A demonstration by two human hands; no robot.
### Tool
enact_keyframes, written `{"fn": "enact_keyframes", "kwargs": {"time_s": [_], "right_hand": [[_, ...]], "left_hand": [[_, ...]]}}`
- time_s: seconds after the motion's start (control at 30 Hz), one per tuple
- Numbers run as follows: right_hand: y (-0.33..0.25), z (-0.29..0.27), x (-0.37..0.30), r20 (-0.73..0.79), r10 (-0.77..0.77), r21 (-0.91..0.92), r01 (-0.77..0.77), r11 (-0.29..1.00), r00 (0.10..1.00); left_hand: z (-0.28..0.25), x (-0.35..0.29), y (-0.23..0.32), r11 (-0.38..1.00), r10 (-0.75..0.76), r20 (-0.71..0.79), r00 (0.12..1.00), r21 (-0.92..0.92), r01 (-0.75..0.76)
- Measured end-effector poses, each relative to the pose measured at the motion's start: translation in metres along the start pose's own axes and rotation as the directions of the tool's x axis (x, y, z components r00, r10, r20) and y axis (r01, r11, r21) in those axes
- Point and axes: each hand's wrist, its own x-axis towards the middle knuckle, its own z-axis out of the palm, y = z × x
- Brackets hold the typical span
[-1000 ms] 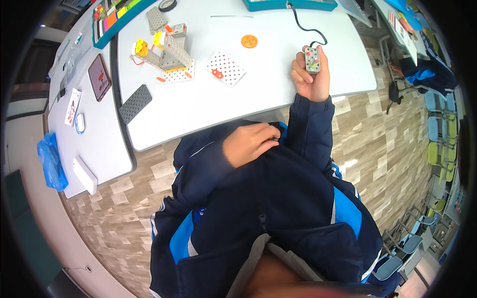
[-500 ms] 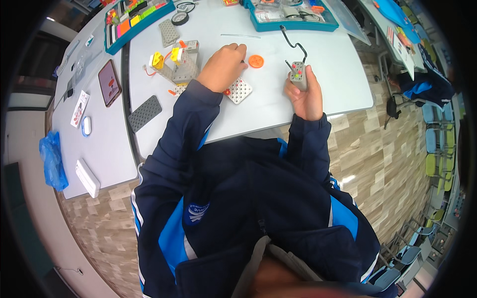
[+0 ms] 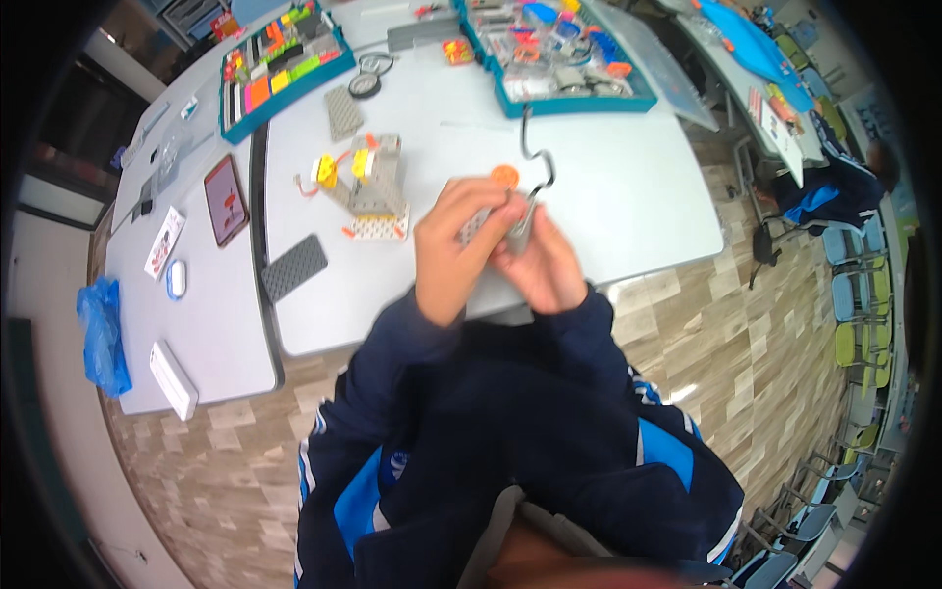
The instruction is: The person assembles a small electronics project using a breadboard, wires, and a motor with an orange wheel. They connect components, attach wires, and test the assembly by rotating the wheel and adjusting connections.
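Note:
My right hand (image 3: 549, 267) grips a small grey block (image 3: 521, 234) with a black cable (image 3: 532, 147) running away from its far side. Against the top of that block press the pinched fingertips of my left hand (image 3: 453, 243); whatever they hold is hidden. A light plate with holes (image 3: 475, 226) lies on the table, mostly covered by my left hand. Just beyond the fingers is an orange disc (image 3: 504, 176). To the left stands a built model (image 3: 377, 187) of grey and clear parts with yellow pieces, on a light base with orange pegs.
Two teal-edged trays of colourful parts, one at far left (image 3: 235, 128) and one at far centre (image 3: 579, 106), line the back. Left of the hands lie a dark grey perforated plate (image 3: 294, 267) and, across the table seam, a phone (image 3: 227, 200). Black rings (image 3: 365, 85) sit near the left tray.
My hands have come together: the right brought the grey block leftward and nearer, and the left moved from beside the orange disc onto the block. The view has shifted, showing more of the trays.

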Motion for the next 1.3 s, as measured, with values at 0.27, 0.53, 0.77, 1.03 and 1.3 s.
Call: {"fn": "enact_keyframes", "kwargs": {"time_s": [0.27, 0.53, 0.77, 1.03, 1.3], "right_hand": [[-0.015, -0.005, -0.008, -0.14, -0.077, -0.442, 0.007, 0.897, 0.987], [0.031, -0.015, -0.004, -0.337, -0.364, -0.214, 0.306, 0.928, 0.868], [0.011, -0.004, 0.012, -0.367, -0.639, -0.454, 0.469, 0.758, 0.676], [0.008, -0.007, 0.012, -0.203, -0.629, -0.612, 0.404, 0.679, 0.75], [-0.011, -0.017, 0.004, -0.107, -0.515, -0.803, 0.231, 0.549, 0.851]], "left_hand": [[0.034, -0.032, -0.007, 0.952, -0.072, -0.153, 0.986, -0.307, 0.022], [0.06, -0.029, -0.031, 0.955, -0.106, -0.23, 0.967, -0.293, 0.035], [0.057, -0.024, -0.031, 0.966, -0.101, -0.135, 0.986, -0.248, 0.065], [0.056, -0.031, -0.038, 0.97, -0.123, -0.104, 0.987, -0.224, 0.097], [0.034, -0.035, -0.028, 0.853, -0.331, -0.063, 0.941, -0.447, 0.27]]}}
